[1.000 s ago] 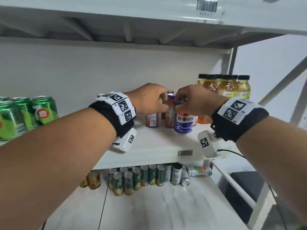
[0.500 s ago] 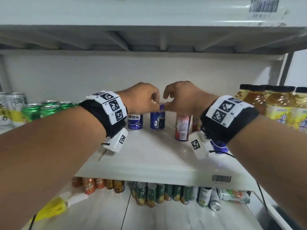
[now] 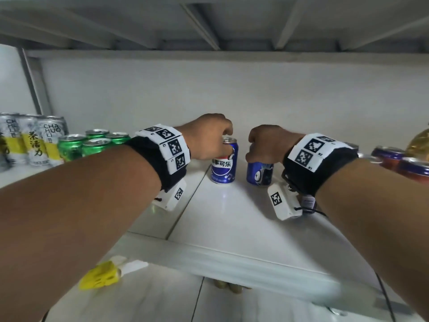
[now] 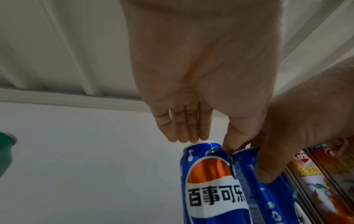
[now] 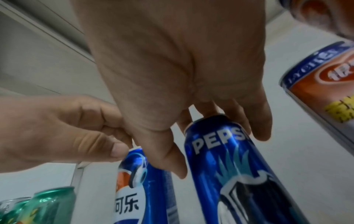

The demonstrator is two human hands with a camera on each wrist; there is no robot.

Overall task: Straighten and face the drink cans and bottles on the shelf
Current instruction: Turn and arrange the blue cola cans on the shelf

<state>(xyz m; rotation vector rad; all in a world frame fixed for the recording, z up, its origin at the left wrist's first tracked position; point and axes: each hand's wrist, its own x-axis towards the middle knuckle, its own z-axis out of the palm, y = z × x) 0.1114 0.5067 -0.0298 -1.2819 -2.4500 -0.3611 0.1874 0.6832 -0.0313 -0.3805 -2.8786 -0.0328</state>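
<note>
Two blue Pepsi cans stand upright side by side mid-shelf. My left hand [image 3: 222, 145] pinches the top rim of the left Pepsi can [image 3: 223, 165], whose logo faces front; fingertips and thumb of the left hand [image 4: 206, 142] sit on the left can [image 4: 210, 189]. My right hand [image 3: 257, 151] grips the top of the right Pepsi can [image 3: 260, 174] from above. In the right wrist view the right hand [image 5: 216, 145] has its thumb and fingers on either side of the right can [image 5: 229, 174], which shows PEPSI lettering.
Green cans [image 3: 92, 145] and white-and-yellow tea cans [image 3: 34, 140] stand at the left. Orange-and-blue cans [image 3: 394, 159] and an amber bottle [image 3: 420, 142] stand at the right. The white shelf [image 3: 232, 217] lies bare in front. The upper shelf [image 3: 209, 24] is close overhead.
Half a second ago both hands met over one blue can. Now the left hand sits on the logo can and the right hand on its neighbour. The head view has swung left and closer.
</note>
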